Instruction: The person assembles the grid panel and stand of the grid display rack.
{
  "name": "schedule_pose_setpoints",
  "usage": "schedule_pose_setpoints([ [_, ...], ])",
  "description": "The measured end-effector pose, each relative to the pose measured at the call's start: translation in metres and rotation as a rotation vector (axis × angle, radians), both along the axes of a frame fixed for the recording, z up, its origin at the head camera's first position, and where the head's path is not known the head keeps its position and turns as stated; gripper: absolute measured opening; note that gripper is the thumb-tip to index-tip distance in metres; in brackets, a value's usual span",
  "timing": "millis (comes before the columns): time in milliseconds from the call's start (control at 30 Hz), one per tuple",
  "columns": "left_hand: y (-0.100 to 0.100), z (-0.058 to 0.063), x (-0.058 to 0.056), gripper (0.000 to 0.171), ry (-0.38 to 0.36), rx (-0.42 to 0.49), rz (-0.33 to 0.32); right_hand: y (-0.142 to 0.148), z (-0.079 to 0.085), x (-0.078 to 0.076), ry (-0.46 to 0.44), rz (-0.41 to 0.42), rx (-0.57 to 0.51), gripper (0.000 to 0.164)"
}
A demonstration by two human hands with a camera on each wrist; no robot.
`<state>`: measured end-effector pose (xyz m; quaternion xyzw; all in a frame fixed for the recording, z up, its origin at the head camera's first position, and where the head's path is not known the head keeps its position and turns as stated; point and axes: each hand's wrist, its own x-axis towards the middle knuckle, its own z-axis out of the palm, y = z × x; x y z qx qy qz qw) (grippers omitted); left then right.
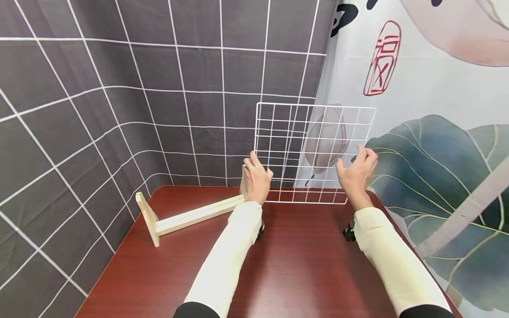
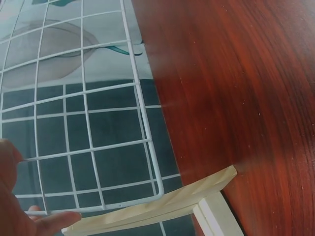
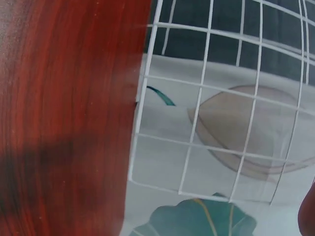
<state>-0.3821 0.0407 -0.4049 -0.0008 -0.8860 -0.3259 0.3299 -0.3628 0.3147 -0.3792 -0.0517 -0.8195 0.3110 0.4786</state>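
A white wire grid panel (image 1: 294, 165) is held nearly upright over the far part of the table, its lower edge close to the tabletop. My left hand (image 1: 256, 179) grips its left side; in the left wrist view, fingers and thumb are around the edge wire. My right hand (image 1: 358, 174) is at the panel's right edge, thumb and fingers spread apart; whether it touches the wire is unclear. A pale wooden stand (image 1: 199, 216), a bar with an upright at each end, lies left of the panel. My left hand partly hides its right upright (image 2: 216, 182), beside the panel's lower left corner.
The reddish-brown table (image 1: 294, 265) ends at a back edge just behind the panel. A grey cloth (image 1: 203, 66) with white lines hangs behind and to the left. A white cloth with leaf prints (image 1: 429, 176) hangs at the right.
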Motion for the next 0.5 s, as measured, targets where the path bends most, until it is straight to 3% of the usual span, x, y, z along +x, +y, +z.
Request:
schedule_pose_setpoints([
  [100, -0.002, 0.001, 0.0, 0.085, 0.013, -0.009, 0.018, -0.008, -0.001, -0.002, 0.024, 0.098, 0.103, 0.067],
  [200, -0.002, 0.003, 0.002, 0.084, 0.026, -0.004, 0.012, -0.016, -0.002, -0.002, -0.012, 0.168, 0.151, 0.074],
  [500, -0.003, 0.007, 0.004, 0.085, -0.006, -0.001, 0.012, -0.037, -0.004, 0.001, -0.147, 0.127, 0.228, 0.071],
])
